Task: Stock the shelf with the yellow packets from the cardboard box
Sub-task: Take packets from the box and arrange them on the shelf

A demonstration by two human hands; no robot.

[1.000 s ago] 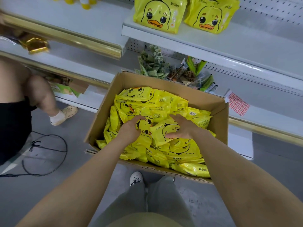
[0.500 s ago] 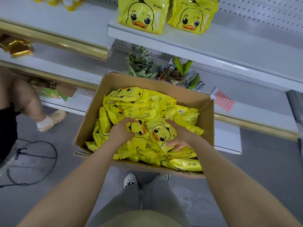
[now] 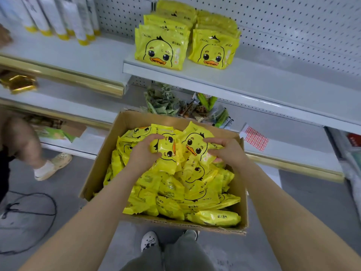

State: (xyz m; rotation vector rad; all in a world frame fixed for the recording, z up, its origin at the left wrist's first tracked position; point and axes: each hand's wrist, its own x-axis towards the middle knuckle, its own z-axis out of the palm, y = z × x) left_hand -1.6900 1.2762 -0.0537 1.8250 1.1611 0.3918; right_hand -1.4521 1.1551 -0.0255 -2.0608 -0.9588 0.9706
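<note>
both hands grip duck-faced yellow packets over the full cardboard box.

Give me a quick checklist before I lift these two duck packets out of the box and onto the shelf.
1. Left hand grips a packet: ok.
2. Right hand grips the other packet: ok.
3. Held packets free of the pile in the box: cannot tell, they lie against others.
4. Bare shelf right of the two stocked rows: ok.
5. Path up to the shelf unobstructed: ok.
6. Other person's leg apart from the box: ok.
</note>
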